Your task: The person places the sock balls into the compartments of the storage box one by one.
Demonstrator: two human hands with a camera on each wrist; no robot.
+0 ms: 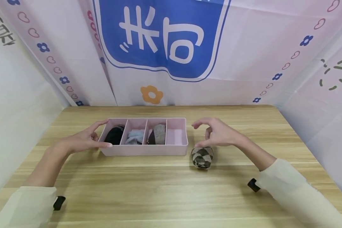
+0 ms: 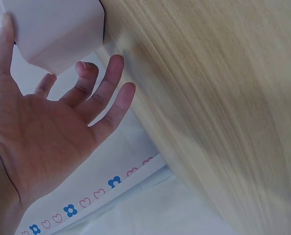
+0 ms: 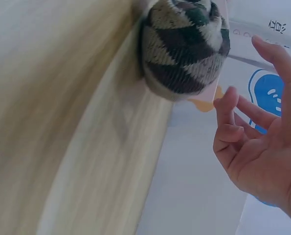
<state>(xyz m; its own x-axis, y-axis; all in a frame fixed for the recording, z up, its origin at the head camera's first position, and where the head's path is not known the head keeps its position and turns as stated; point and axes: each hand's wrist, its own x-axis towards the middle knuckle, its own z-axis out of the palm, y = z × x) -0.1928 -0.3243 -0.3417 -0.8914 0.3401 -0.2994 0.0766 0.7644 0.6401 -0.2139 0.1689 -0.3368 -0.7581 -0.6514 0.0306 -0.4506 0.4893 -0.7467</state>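
Observation:
A pink divided storage box [image 1: 143,150] stands on the table. From left to right its compartments hold a rolled black sock [image 1: 115,135], a light grey-blue sock [image 1: 135,137] and a grey and dark brown sock [image 1: 158,134]; the rightmost shows bare floor. My left hand [image 1: 83,136] holds the box's left end between thumb and index finger, the other fingers loosely bent. A rolled checkered sock [image 1: 202,157] lies right of the box. Above and behind it hovers my right hand [image 1: 220,133], fingers bent and thumb apart; the right wrist view shows a gap between hand and sock.
The wooden table [image 1: 159,190] reaches back to a printed cloth wall [image 1: 239,69]. White cloth also closes both sides. Black straps [image 1: 254,185] hang by the sleeves.

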